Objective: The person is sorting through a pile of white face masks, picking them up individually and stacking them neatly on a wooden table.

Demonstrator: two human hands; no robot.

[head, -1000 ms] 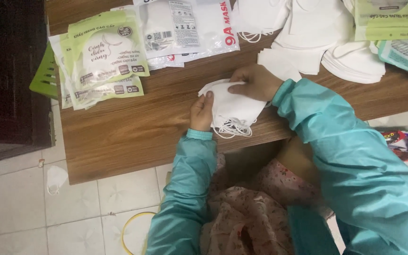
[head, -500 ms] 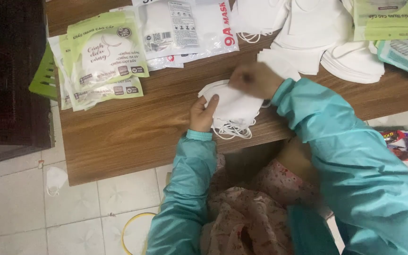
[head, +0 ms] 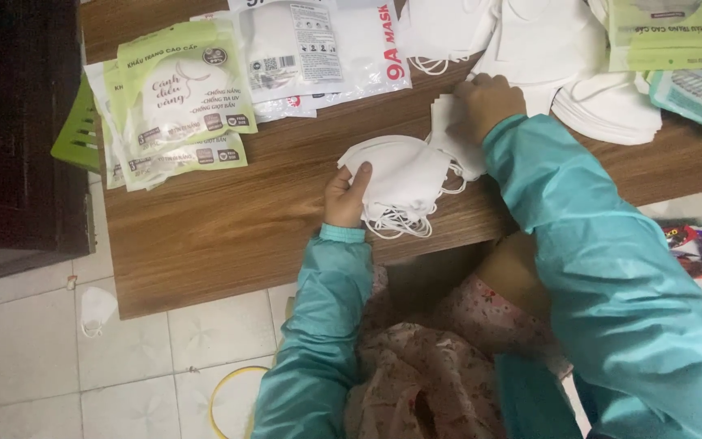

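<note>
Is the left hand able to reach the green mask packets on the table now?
Probably yes. The left hand holds a small stack of white masks, but only bare wooden table lies between it and the green mask packets.

white masks (head: 404,175) matt soft cloth; table (head: 221,228) smooth wood grain; packets (head: 176,106) glossy plastic.

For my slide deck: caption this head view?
Left hand holds stacked white masks; right hand touches another mask pile.
</note>
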